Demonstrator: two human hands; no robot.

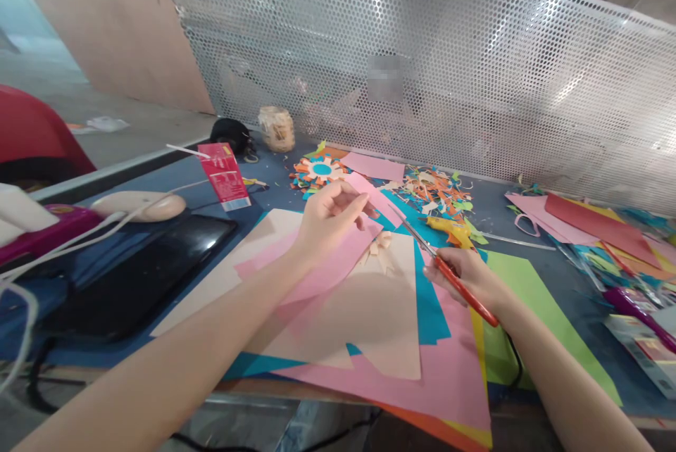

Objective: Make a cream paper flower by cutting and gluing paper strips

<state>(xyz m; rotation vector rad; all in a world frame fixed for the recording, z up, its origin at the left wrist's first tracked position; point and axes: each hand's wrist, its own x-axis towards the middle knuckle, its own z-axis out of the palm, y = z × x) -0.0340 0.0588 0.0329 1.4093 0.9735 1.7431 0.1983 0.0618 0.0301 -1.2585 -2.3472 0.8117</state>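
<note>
My left hand [335,216] is closed in a pinch on a pink paper piece [381,201], which sticks out past the fingertips to the right. In my right hand [467,272] is a pair of scissors [457,281] with red handles. Its blades point up and left, with the tips at the pink piece; whether they touch it I cannot tell. Below the hands lies a large cream sheet [380,329], with a pink sheet [327,265] on it. A small cream paper flower [379,249] rests between the hands.
Behind the hands are a layered paper flower [321,170], paper scraps [430,188] and a yellow glue gun [451,230]. At left stand a red drink carton [224,176] and a black tablet-like slab [142,276]. A green sheet [533,325] lies right; a perforated metal screen [448,51] borders the back.
</note>
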